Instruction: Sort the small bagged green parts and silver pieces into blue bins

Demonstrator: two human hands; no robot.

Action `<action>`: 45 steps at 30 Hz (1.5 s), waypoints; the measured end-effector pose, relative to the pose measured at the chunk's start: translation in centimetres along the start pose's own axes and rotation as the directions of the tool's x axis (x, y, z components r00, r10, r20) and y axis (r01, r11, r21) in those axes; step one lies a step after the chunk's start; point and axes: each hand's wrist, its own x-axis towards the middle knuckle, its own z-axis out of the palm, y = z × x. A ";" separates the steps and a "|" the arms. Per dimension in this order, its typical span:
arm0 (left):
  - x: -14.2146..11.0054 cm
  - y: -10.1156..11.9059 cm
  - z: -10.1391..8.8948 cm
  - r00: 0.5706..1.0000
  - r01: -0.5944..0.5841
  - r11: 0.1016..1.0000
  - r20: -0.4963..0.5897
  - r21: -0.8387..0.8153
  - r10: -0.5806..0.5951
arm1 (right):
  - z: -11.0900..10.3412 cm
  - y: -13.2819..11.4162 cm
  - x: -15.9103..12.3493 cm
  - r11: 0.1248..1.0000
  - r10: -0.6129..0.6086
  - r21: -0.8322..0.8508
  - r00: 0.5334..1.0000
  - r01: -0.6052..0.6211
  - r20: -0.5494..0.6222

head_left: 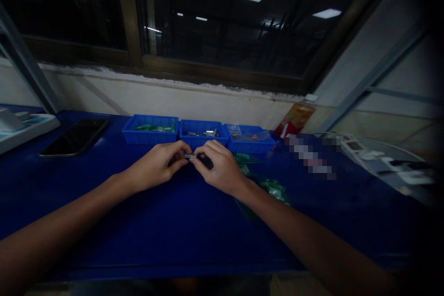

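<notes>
Between the fingertips of both hands is a small silvery metal piece [190,155], held just in front of the bins; its exact kind is too small to make out. My left hand [161,163] pinches its left end with thumb and forefinger. Its right end is pinched by my right hand [220,166]. Straight behind them, the middle blue bin [203,140] contains several similar silvery metal pieces [210,132]. Green plastic bags [274,189] lie on the table, partly hidden by my right wrist and forearm.
The left blue bin [151,137] contains green packets; the right blue bin [249,146] has clear plastic and small copper-coloured parts. A phone [76,138] and a white device [26,130] are at left. A drink bottle [296,118] and power strips [402,169] are at right. All rest on the blue table [166,236].
</notes>
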 end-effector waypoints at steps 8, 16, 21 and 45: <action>0.0 0.1 0.0 0.999 0.022 0.986 0.031 0.167 -0.027 | -0.1 -0.2 0.0 1.000 -0.016 0.002 1.000 0.016 0.021; 0.0 -0.1 0.2 0.999 0.045 0.979 0.003 0.200 -0.047 | -0.1 -0.5 -0.1 0.995 -0.008 -0.103 0.996 0.017 0.087; -0.1 0.2 0.1 1.000 0.025 0.984 -0.010 0.176 -0.024 | -0.1 -0.5 -0.1 0.995 0.023 -0.094 0.999 -0.019 0.038; -0.4 0.5 0.6 0.997 0.040 0.994 -0.072 0.104 -0.033 | 0.0 -0.5 -0.1 0.996 0.083 0.042 0.997 -0.083 0.008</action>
